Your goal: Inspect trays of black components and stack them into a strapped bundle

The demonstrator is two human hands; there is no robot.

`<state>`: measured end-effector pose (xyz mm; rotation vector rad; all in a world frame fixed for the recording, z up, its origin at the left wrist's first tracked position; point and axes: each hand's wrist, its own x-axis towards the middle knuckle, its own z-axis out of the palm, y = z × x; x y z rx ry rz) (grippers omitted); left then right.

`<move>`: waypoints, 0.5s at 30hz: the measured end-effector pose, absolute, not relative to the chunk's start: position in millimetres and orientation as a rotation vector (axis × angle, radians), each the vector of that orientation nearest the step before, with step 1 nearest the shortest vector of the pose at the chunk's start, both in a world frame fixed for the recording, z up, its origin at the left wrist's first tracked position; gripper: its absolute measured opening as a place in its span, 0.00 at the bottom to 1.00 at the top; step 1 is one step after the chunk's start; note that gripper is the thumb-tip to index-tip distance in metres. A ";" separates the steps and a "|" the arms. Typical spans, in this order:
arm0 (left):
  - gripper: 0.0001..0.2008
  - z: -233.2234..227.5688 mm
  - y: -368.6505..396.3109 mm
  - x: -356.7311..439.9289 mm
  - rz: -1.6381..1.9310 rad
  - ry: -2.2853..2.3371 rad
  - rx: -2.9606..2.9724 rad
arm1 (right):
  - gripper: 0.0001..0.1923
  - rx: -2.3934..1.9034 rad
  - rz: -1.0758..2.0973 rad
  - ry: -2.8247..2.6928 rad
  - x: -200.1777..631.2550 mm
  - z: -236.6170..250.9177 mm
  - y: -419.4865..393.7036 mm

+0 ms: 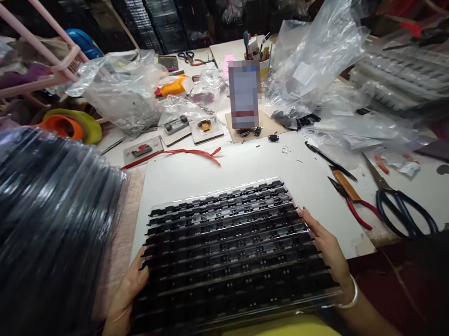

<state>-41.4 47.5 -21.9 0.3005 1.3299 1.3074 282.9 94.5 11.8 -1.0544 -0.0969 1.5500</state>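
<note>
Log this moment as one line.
left hand: grips tray left edge | right hand: grips right edge | tray: on white board

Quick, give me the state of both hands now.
Left hand: gripping the left edge of the clear plastic tray of black parts.
Right hand: gripping its right edge.

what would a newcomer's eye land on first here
First the clear tray of black parts in rows, front and centre on the white board, with the left hand gripping its left edge and the right hand its right edge. Next, the tall stack of dark trays filling the left foreground, blurred. Blue-handled scissors and red-handled pliers lie to the right.
</note>
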 end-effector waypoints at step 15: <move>0.28 6.9 57.5 -11.1 1.398 1.045 0.221 | 0.07 -1.128 1.794 0.025 287.0 21.5 96.4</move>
